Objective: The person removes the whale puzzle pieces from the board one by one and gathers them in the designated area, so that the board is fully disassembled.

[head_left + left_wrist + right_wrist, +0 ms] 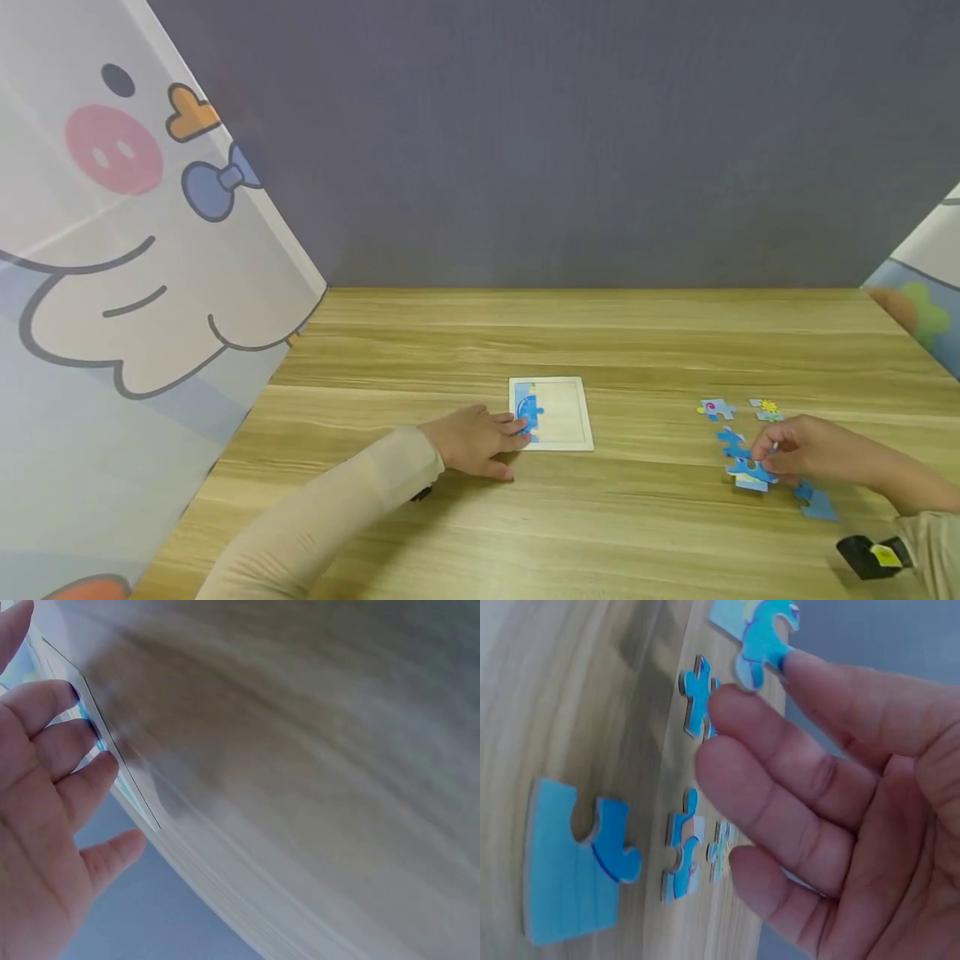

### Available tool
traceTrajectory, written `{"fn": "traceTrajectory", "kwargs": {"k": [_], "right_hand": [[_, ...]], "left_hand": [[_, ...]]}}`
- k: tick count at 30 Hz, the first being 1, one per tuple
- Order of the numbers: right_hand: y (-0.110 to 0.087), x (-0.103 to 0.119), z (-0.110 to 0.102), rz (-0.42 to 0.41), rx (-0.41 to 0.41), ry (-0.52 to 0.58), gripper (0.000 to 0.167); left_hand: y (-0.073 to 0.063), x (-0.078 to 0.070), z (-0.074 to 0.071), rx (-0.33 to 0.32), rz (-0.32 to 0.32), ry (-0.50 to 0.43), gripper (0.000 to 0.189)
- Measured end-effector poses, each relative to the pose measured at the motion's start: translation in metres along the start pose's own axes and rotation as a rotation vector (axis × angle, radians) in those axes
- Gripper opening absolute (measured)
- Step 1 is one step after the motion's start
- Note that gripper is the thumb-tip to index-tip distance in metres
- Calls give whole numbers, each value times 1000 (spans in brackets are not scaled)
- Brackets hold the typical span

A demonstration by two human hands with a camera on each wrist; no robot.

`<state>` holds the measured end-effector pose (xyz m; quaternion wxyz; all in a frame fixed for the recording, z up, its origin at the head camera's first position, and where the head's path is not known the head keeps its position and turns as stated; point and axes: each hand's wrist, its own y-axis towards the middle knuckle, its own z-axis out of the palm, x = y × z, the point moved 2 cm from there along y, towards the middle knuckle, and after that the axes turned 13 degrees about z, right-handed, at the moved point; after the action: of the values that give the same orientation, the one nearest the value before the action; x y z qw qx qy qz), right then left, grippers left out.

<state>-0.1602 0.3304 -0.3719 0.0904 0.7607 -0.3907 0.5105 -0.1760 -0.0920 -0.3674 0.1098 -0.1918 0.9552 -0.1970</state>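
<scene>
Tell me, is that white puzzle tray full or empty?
Partly filled: in the head view, blue puzzle pieces line the left side of the white puzzle tray, while the rest shows bare.

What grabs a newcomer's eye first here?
Probably the large white cartoon character at the head view's left. Next, the square puzzle tray near the middle, partly filled along its left side, where the left hand rests. At right, the right hand pinches a blue jigsaw piece among loose pieces.
</scene>
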Motion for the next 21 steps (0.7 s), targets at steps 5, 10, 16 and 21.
{"fn": "traceTrajectory", "kwargs": {"k": [5, 10, 16, 21], "right_hand": [[-3, -1, -3, 2, 29, 0, 18], [-4, -3, -4, 41, 38, -9, 17], [-3, -7, -1, 101, 91, 55, 15], [-1, -10, 3, 117, 108, 87, 12]], "left_hand": [[1, 4, 0, -8, -14, -43, 59], [2, 6, -1, -12, -7, -38, 55], [2, 6, -3, -7, -9, 17, 49], [5, 7, -3, -26, 21, 116, 45]]}}
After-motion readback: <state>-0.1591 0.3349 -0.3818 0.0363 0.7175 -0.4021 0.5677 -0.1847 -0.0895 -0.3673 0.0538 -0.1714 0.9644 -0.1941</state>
